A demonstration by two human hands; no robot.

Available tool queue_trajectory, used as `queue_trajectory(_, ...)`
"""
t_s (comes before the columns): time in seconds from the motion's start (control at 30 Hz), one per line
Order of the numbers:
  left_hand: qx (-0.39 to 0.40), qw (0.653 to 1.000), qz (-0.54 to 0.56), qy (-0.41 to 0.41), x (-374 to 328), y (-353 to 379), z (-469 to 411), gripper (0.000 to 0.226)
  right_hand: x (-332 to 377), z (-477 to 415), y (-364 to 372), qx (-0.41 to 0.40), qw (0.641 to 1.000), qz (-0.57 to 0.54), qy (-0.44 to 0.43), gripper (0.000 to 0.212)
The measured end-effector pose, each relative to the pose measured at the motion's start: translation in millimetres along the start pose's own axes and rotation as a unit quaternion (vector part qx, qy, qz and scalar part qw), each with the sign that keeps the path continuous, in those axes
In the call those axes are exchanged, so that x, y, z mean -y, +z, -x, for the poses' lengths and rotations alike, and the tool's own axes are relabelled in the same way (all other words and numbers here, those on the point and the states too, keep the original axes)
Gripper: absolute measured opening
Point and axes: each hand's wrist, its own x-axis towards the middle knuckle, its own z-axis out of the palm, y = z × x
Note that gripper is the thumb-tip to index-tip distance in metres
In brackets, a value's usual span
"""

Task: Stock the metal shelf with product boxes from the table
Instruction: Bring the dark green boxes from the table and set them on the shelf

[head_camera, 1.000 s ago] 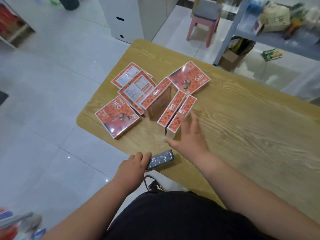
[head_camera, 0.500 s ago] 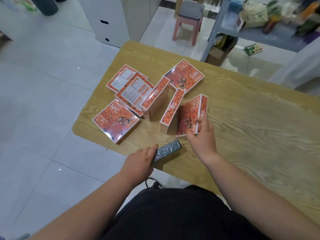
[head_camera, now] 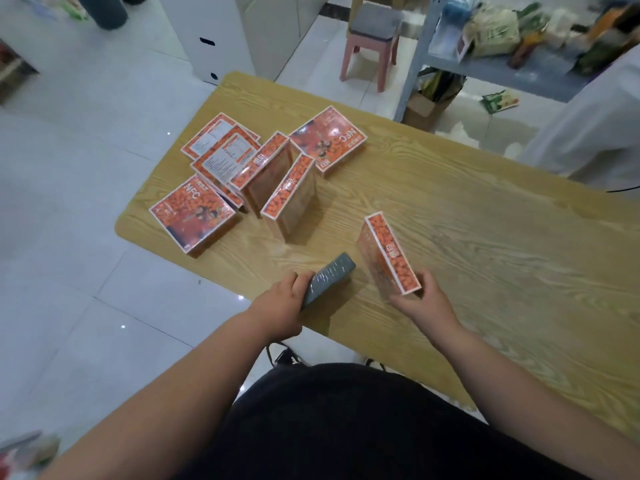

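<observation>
My right hand grips an orange product box by its near end, held on edge just above the wooden table. My left hand rests at the table's near edge, its fingers closed on a dark grey flat box. Several more orange boxes lie in a loose cluster at the table's left end: two stand on edge, one lies flat at the near left, another flat at the back. The metal shelf stands beyond the table at the upper right.
A pink stool and a white cabinet stand behind the table. A cardboard carton sits on the floor under the shelf, which holds mixed packets. A person in white is at the far right.
My right hand took one upright orange box from the cluster, tipped it and drew it back toward me and to the right. My left hand stayed on the dark grey box.
</observation>
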Motion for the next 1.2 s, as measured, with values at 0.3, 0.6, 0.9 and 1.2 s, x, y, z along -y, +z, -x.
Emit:
queue_trajectory(0.3, -0.145, 0.921, 0.303, -0.198, -34.0, 26.5, 117.5, 0.061, -19.1, 8.3, -21.3, 0.092, 0.990, -0.070, -0.083, 0.025)
queue_trajectory(0.6, -0.392, 0.501, 0.681, -0.363, -31.8, 131.2, 269.2, 0.037, 22.9, 58.2, 68.4, 0.224, 0.968, -0.005, -0.110, 0.023)
queue_trajectory(0.9, -0.509, 0.298, 0.691, -0.418, 25.1, 191.9, 407.1, 0.006, 102.1, 139.6, 243.7, 0.350, 0.850, 0.264, -0.291, 0.032)
queue_trajectory(1.2, -0.651, 0.120, 0.627, -0.411, 70.7, 205.3, 588.3, 0.005, 177.7, 320.6, 449.3, 0.527, 0.751, 0.267, -0.296, 0.036)
